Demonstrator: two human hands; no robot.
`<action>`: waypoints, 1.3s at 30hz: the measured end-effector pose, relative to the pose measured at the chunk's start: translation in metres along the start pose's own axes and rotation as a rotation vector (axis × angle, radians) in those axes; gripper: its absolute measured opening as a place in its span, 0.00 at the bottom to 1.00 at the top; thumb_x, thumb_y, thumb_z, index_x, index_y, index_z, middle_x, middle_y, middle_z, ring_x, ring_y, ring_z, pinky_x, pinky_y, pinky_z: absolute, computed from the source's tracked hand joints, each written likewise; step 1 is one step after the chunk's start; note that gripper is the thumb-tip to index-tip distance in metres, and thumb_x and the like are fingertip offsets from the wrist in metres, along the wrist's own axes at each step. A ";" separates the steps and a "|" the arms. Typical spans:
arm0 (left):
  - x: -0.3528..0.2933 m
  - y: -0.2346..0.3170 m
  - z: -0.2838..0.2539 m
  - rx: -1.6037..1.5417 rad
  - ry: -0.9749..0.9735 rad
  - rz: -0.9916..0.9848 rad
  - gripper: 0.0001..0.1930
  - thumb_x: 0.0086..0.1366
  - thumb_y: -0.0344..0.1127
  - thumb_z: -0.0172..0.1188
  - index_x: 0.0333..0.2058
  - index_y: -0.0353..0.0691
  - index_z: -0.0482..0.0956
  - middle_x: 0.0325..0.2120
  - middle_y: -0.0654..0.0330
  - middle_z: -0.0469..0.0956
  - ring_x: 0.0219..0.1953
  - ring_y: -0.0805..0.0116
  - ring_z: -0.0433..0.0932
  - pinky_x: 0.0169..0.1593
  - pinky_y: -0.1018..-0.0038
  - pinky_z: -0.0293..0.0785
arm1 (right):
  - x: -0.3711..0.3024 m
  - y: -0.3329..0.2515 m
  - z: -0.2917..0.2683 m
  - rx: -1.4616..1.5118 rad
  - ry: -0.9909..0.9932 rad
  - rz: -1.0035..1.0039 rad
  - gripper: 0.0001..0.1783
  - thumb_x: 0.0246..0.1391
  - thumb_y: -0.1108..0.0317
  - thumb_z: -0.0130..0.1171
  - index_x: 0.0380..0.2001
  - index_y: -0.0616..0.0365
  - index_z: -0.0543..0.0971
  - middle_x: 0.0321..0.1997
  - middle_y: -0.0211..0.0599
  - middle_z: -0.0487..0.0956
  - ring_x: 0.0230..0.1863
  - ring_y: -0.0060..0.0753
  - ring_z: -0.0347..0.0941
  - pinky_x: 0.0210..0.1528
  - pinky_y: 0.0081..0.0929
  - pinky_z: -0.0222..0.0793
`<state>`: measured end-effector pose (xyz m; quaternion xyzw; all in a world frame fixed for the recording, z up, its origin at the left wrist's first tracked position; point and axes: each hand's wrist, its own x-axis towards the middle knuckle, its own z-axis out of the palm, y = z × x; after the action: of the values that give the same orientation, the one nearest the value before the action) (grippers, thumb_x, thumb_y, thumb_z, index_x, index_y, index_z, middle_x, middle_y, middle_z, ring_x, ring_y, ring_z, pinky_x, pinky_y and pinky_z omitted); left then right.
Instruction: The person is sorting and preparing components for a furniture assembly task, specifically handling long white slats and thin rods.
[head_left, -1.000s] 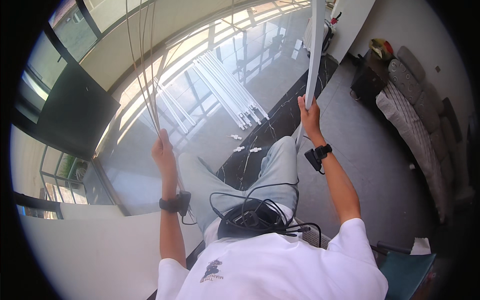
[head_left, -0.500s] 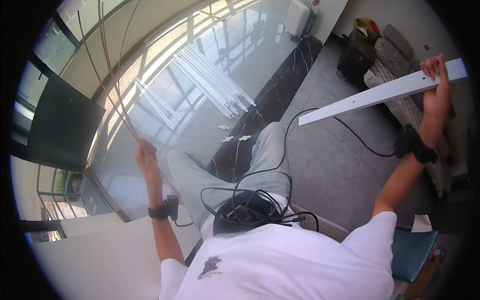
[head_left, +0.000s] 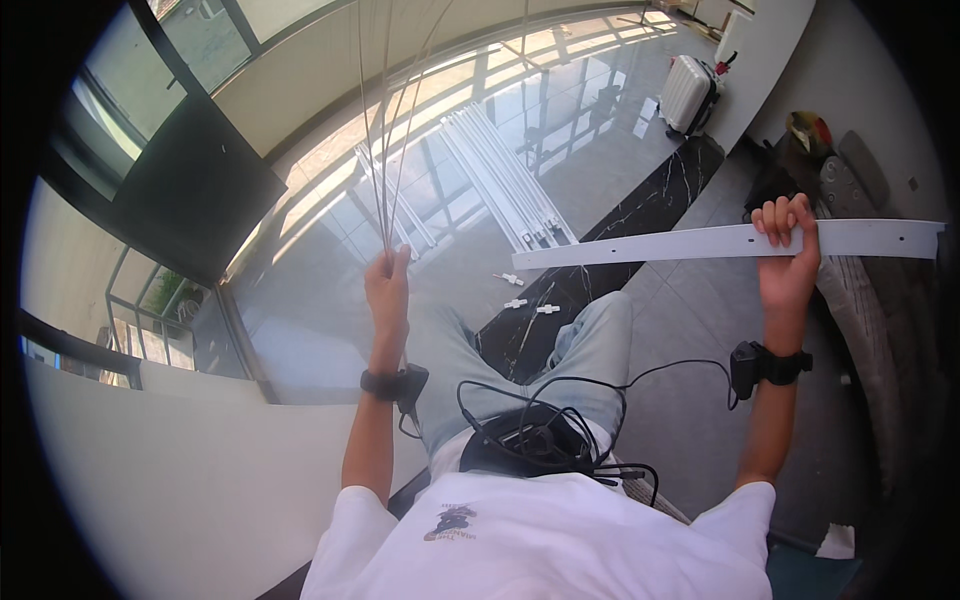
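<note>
My left hand [head_left: 388, 300] is closed around the lower part of several thin, flexible rods [head_left: 385, 180], which fan out upward past the top of the view. My right hand [head_left: 790, 255] grips a long flat white strip [head_left: 650, 247] with small holes along it. The strip lies almost level, its left end over the dark marble band and its right end near the view's edge. Beyond it, a bundle of white bars [head_left: 500, 175] lies on the shiny floor. Shorter white bars [head_left: 412, 222] are partly behind the rods. Three small white connectors [head_left: 515, 303] lie before my knees.
Black cables [head_left: 540, 425] are coiled on my lap, one running to the device on my right wrist [head_left: 765, 370]. A white suitcase [head_left: 688, 95] stands at the far right. A dark panel [head_left: 200, 185] hangs at the left, and a long covered bundle [head_left: 850, 320] lies at the right.
My right hand has come inward and lower, turning the strip from a slant to nearly level. My left hand has shifted right with the rods, which now point more upright. The view has turned left.
</note>
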<state>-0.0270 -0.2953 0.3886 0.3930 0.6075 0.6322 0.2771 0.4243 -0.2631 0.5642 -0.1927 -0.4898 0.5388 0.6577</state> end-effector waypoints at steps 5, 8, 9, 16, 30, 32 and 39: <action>-0.010 0.013 -0.002 0.062 -0.034 0.010 0.23 0.69 0.48 0.59 0.17 0.47 0.65 0.15 0.77 0.55 0.18 0.85 0.48 0.22 0.77 0.40 | 0.014 0.066 0.054 0.007 -0.074 -0.112 0.15 0.63 0.68 0.48 0.22 0.53 0.59 0.18 0.24 0.55 0.22 0.20 0.52 0.32 0.25 0.55; -0.023 0.026 0.001 0.150 -0.022 0.074 0.26 0.72 0.52 0.52 0.16 0.45 0.63 0.15 0.75 0.55 0.18 0.83 0.49 0.22 0.76 0.43 | 0.006 0.119 0.083 -0.144 -0.042 0.032 0.19 0.61 0.69 0.50 0.17 0.53 0.59 0.15 0.24 0.58 0.18 0.16 0.52 0.23 0.21 0.49; -0.030 0.029 0.005 0.194 -0.005 0.103 0.27 0.73 0.53 0.50 0.16 0.44 0.62 0.15 0.74 0.55 0.19 0.82 0.50 0.23 0.76 0.45 | -0.001 0.139 0.091 -0.203 -0.092 0.072 0.17 0.59 0.72 0.49 0.18 0.54 0.58 0.16 0.23 0.56 0.18 0.17 0.52 0.24 0.21 0.50; -0.036 0.038 0.017 0.223 -0.118 0.194 0.18 0.75 0.41 0.43 0.29 0.36 0.73 0.16 0.64 0.60 0.21 0.75 0.61 0.27 0.73 0.59 | -0.044 0.259 0.099 -0.435 -0.153 0.169 0.20 0.58 0.65 0.58 0.15 0.60 0.67 0.12 0.26 0.62 0.17 0.17 0.57 0.20 0.24 0.54; -0.044 0.050 0.037 -0.030 -0.134 0.149 0.20 0.75 0.43 0.45 0.35 0.27 0.71 0.23 0.50 0.67 0.26 0.71 0.63 0.31 0.71 0.65 | -0.112 0.324 0.141 -0.471 -0.355 0.343 0.16 0.59 0.66 0.57 0.24 0.71 0.74 0.16 0.36 0.71 0.23 0.19 0.67 0.25 0.30 0.63; -0.045 0.034 0.044 0.016 -0.048 0.084 0.24 0.75 0.46 0.47 0.27 0.28 0.67 0.16 0.66 0.59 0.22 0.80 0.57 0.23 0.72 0.56 | -0.119 0.336 0.140 -0.422 -0.316 0.394 0.12 0.57 0.71 0.57 0.27 0.73 0.76 0.20 0.39 0.77 0.28 0.21 0.74 0.28 0.32 0.67; -0.030 0.014 0.068 -0.004 0.082 -0.036 0.22 0.72 0.42 0.51 0.24 0.27 0.67 0.14 0.63 0.56 0.21 0.80 0.56 0.22 0.73 0.54 | -0.131 0.368 0.122 -0.656 -0.453 0.377 0.11 0.51 0.74 0.59 0.33 0.76 0.76 0.29 0.50 0.82 0.33 0.30 0.79 0.32 0.34 0.70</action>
<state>0.0475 -0.2848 0.3944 0.3550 0.6242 0.6439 0.2641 0.1374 -0.2868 0.2740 -0.3541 -0.7231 0.4941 0.3280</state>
